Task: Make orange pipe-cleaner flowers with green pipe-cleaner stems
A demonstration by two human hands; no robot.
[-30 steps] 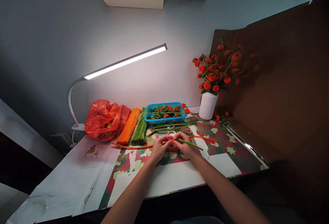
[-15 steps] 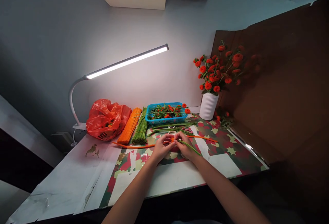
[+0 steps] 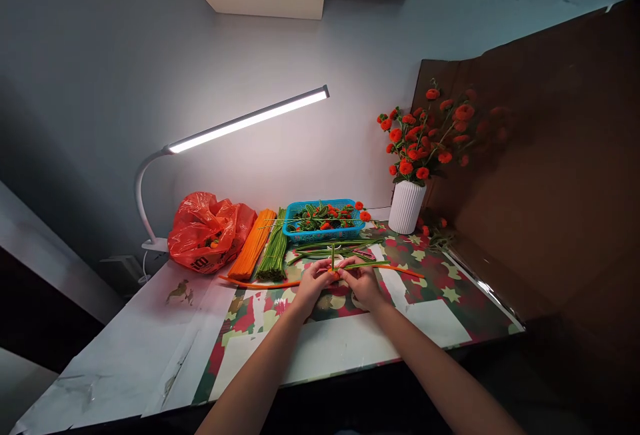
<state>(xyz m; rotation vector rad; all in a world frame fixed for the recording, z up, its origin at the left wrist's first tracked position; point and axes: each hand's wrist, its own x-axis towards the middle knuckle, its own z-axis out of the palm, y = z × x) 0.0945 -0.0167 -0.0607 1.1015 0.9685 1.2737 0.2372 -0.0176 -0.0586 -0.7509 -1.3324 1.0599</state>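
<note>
My left hand (image 3: 314, 283) has its fingers closed on a small orange pipe-cleaner flower (image 3: 334, 275) at the front middle of the table. Opposite it, my right hand (image 3: 364, 286) pinches a green pipe cleaner (image 3: 370, 264) against the flower; one green length points up between the hands and another stretches right. The fingertips partly cover the flower, so its exact shape is hidden. Orange pipe cleaners (image 3: 260, 285) lie on the table, showing out to the left and right of the hands. Just beyond are loose green pipe cleaners (image 3: 320, 246).
A blue basket (image 3: 325, 235) of green and orange pieces stands at the back. Left of it are a green bundle (image 3: 274, 255), an orange bundle (image 3: 251, 248), a red plastic bag (image 3: 210, 232) and a lamp (image 3: 143, 188). A white vase (image 3: 407, 207) of flowers stands right, near cardboard (image 3: 560, 175).
The green pipe cleaner at my right hand has swung from pointing down-right to lying nearly level, and a green length now stands up between the hands. The orange flower has tipped slightly.
</note>
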